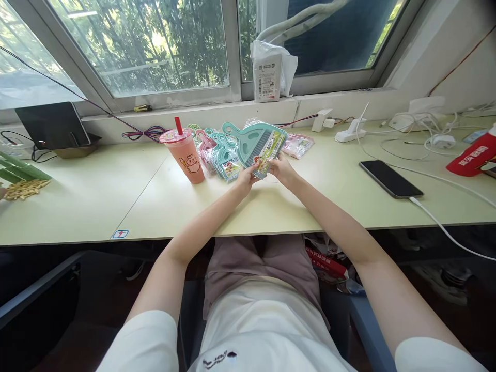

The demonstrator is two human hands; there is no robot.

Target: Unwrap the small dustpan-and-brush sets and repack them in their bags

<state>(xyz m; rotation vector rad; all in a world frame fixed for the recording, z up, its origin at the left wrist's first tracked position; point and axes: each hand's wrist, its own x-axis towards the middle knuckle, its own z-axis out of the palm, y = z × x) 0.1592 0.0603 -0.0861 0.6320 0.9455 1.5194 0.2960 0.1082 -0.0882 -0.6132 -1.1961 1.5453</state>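
Note:
Between my hands is a teal mini dustpan and brush set (256, 142) in clear plastic wrap, tilted up over the table, its printed label facing me. My left hand (247, 179) pinches its lower left edge. At the lower right edge, my right hand (283, 169) grips the wrap by the label. Just behind and to the left lie several more wrapped sets, among them a teal set (228, 160) and a pink set (205, 147). Another pink packet (299, 144) lies flat beyond my right hand. The fingers' undersides are hidden.
A pink drink cup (190, 161) with a red straw stands left of the sets. To the right, a phone (391, 178) lies on its charging cable beside a power strip (351, 130). A tablet (54, 126) leans at the far left. The table's front edge (271, 234) runs before my lap.

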